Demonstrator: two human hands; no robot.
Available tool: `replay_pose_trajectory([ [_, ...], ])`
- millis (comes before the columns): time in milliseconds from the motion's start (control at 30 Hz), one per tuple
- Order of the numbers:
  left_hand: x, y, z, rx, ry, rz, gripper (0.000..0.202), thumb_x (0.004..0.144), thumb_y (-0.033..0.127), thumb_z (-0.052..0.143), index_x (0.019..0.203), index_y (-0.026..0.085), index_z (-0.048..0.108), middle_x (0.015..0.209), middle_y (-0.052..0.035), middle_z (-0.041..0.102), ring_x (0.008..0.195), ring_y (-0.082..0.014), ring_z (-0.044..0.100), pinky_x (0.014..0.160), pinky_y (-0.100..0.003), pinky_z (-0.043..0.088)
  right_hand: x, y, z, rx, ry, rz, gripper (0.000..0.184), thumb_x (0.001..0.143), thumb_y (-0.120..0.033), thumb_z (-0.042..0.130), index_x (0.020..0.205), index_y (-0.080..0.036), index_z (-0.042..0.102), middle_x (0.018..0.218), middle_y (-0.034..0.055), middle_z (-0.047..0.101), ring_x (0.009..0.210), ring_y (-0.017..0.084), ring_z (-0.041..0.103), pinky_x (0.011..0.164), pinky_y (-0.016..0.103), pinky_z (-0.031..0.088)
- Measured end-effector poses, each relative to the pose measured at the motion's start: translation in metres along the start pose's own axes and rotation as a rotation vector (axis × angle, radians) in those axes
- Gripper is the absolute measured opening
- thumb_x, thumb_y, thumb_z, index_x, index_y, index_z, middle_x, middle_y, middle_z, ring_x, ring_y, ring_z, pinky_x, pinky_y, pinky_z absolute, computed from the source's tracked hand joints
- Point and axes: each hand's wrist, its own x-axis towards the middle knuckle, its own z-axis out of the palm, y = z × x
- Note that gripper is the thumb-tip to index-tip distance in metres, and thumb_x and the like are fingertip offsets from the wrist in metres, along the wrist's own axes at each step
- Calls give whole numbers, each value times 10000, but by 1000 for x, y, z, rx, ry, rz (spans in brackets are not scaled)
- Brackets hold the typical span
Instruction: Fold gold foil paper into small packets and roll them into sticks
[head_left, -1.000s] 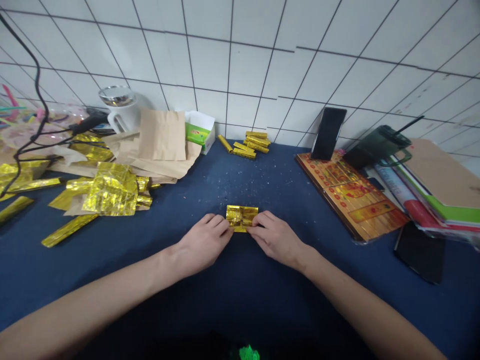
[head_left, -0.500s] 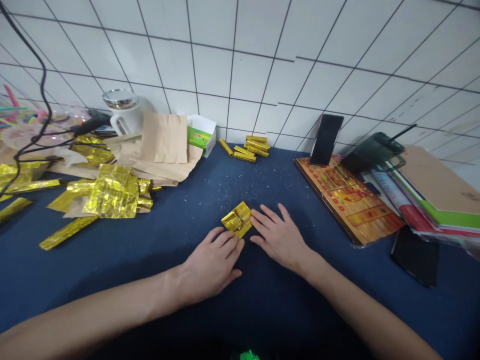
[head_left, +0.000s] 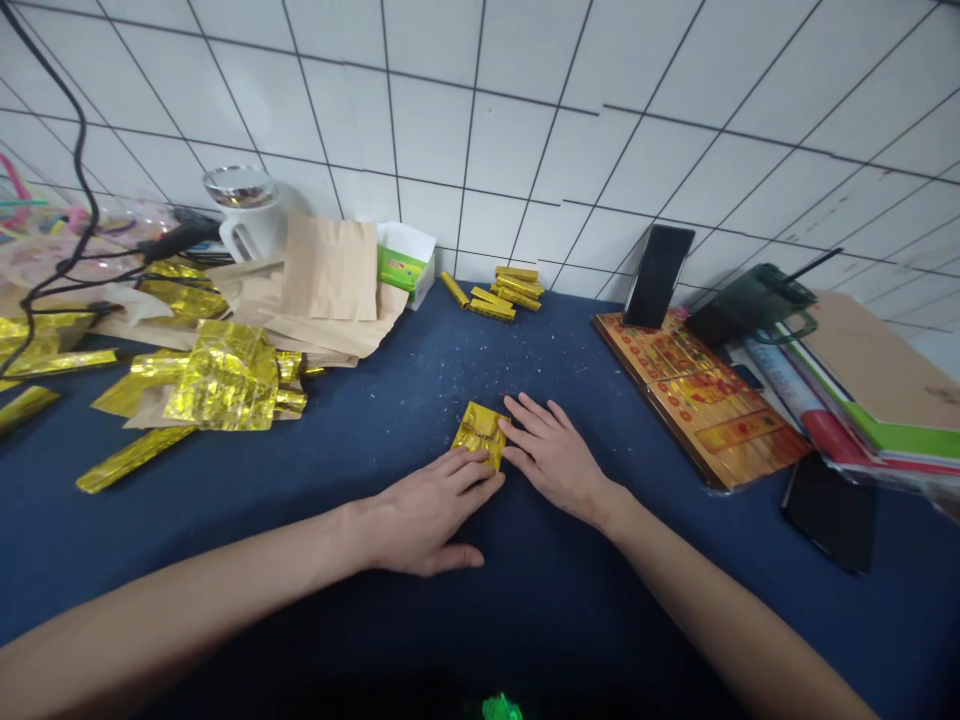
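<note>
Your left hand (head_left: 427, 510) and right hand (head_left: 551, 460) are lying spread on the blue cloth (head_left: 570, 610), no pinch, just fingertips against a folded gold foil packet (head_left: 480, 433) between them. Further out, you've got gold foil bars (head_left: 499, 295) by the white tile wall (head_left: 480, 130), plus crumpled foil sheets (head_left: 221, 378) and kraft paper bags (head_left: 330, 270) to your left.

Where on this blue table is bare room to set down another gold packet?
Bare dark blue cover lies between the stacked gold sticks and the folded foil packet, and right of the right hand, below the patterned board. The left is crowded with crumpled gold foil and brown paper.
</note>
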Motion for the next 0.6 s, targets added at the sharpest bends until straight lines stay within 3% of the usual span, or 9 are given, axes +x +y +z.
replay_pose_trajectory([
  [200, 2, 4, 7, 22, 48, -49, 777, 759, 523, 534, 1297, -6, 350, 1279, -210, 391, 1232, -318, 323, 1044, -405, 274, -1, 2, 1, 41, 6, 20, 359, 906, -290, 374, 1220, -190, 517, 1381, 83, 385, 1293, 231, 289, 1030, 490, 260],
  [433, 1, 1, 8, 48, 15, -39, 757, 782, 579, 470, 1308, 47, 359, 1332, -176, 383, 1259, -306, 302, 1055, -416, 252, -3, 9, 5, 140, 18, 11, 368, 896, -295, 396, 1250, -236, 478, 1398, 65, 355, 1302, 216, 269, 1032, 511, 243],
  [600, 2, 2, 8, 53, 24, -43, 772, 777, 580, 475, 1305, 29, 359, 1332, -188, 381, 1264, -309, 296, 1058, -408, 244, -18, -2, -5, 196, 79, -79, 370, 902, -242, 374, 1255, -180, 462, 1359, 80, 418, 1288, 186, 304, 1053, 488, 226],
])
